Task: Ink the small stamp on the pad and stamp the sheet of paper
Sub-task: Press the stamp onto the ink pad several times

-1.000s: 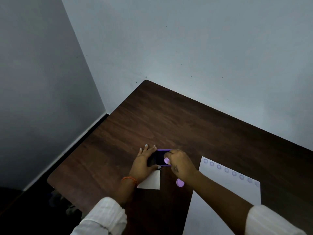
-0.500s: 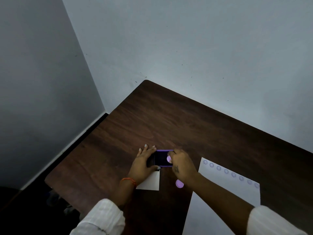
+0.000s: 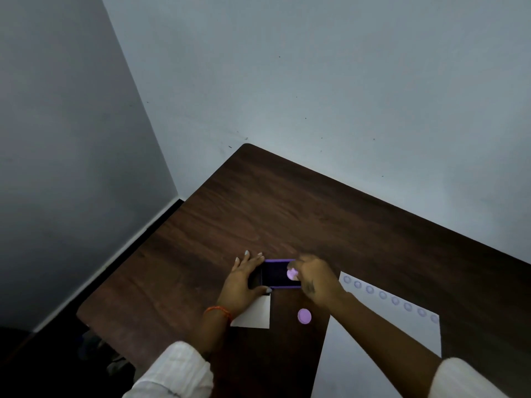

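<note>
A purple-rimmed ink pad with a dark inside lies open on the brown table. My left hand grips its left end, fingers over the far edge and thumb on the near edge. My right hand pinches a small pink stamp down onto the right part of the pad. The white sheet of paper lies to the right under my right forearm. A row of several round blue-grey stamp marks runs along its far edge.
A round pink cap rests on the table between the pad and the sheet. A small white card lies below my left hand. Walls close in at the back and left, and the table's left edge drops to a dark floor.
My right hand has shifted slightly on the pad with the stamp and looks blurred from motion. My left hand stays on the pad's left end.
</note>
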The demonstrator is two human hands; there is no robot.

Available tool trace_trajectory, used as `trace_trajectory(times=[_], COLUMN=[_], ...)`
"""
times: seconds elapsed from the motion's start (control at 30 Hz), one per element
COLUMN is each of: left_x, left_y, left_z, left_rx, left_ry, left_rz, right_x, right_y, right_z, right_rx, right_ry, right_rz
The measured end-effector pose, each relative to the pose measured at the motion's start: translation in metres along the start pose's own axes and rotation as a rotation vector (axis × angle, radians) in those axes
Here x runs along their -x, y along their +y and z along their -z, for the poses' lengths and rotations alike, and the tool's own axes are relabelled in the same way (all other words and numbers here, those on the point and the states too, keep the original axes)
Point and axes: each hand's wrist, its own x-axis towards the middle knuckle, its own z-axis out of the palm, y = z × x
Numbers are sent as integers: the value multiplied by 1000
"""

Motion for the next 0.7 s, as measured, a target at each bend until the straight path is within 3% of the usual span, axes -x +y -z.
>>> trace_trajectory(times=[0.13, 0.27, 0.4, 0.5, 0.63, 0.7], left_x=[1, 0, 0, 0, 0, 0], left_y=[0, 0, 0, 1, 2, 2], left_z=[-1, -1, -1, 0, 1, 1], left_rx=[13, 13, 12, 3, -6, -1], left_ry=[3, 15, 9, 3, 2, 4], left_rz=[-27, -32, -42, -37, -34, -37], right_x=[4, 0, 2, 2, -8, -10], right_y=[-2, -7, 1, 5, -5, -6], right_z=[-8, -10, -5, -5, 5, 5], right_rx=[246, 221, 261, 176, 10, 7], right_ry=[-105, -60, -114, -52, -31, 13], right_rz=[85, 14, 142, 130, -56, -24])
